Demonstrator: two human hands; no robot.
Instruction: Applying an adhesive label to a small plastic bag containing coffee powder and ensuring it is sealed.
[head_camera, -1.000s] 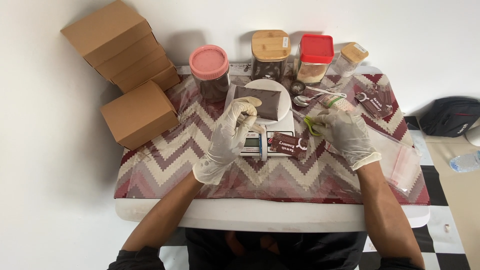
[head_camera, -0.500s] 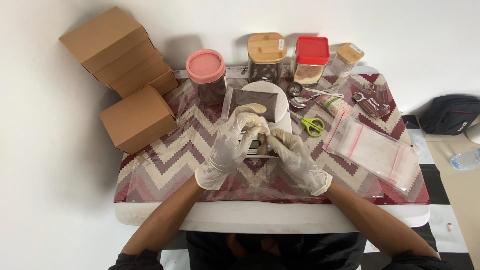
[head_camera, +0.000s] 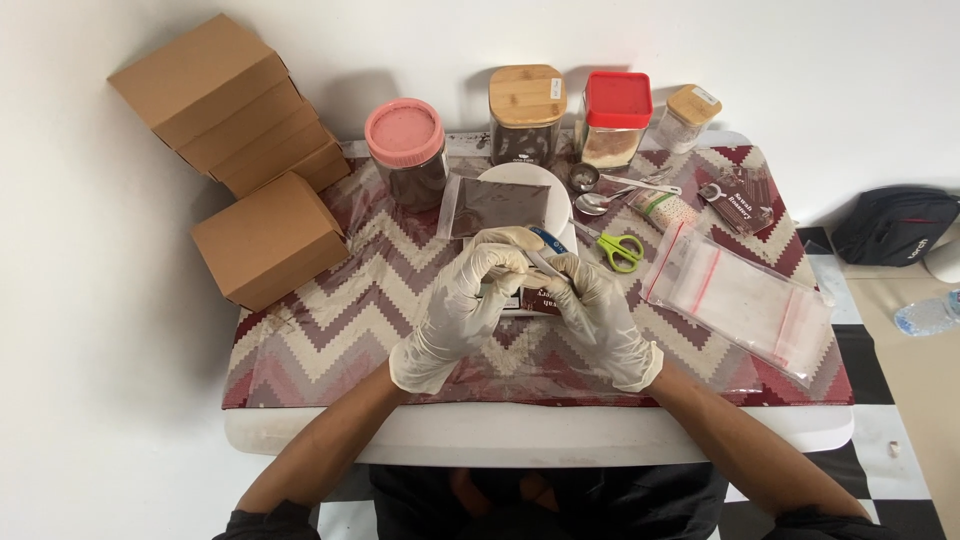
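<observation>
Both hands wear pale gloves and meet over the middle of the table. My left hand (head_camera: 462, 308) pinches a thin blue-and-silver tool (head_camera: 548, 243) at its fingertips. My right hand (head_camera: 603, 322) is closed against it, fingers on a small dark red card (head_camera: 540, 298) that lies under both hands. Just behind them a clear pouch of dark powder (head_camera: 495, 205) rests on a white round scale (head_camera: 530, 176). Green-handled scissors (head_camera: 622, 248) lie on the cloth to the right of my right hand's fingertips.
Jars stand along the back: pink-lidded (head_camera: 405, 150), bamboo-lidded (head_camera: 527, 112), red-lidded (head_camera: 615, 118), and a small one (head_camera: 692, 112). Cardboard boxes (head_camera: 265, 238) fill the left. Clear zip bags (head_camera: 740, 300), spoons (head_camera: 600, 202) and a stack of cards (head_camera: 735, 205) lie right. A black bag (head_camera: 895, 225) sits on the floor.
My right hand has left the scissors at the right, which now lie on the cloth, and moved left to join my left hand over the card.
</observation>
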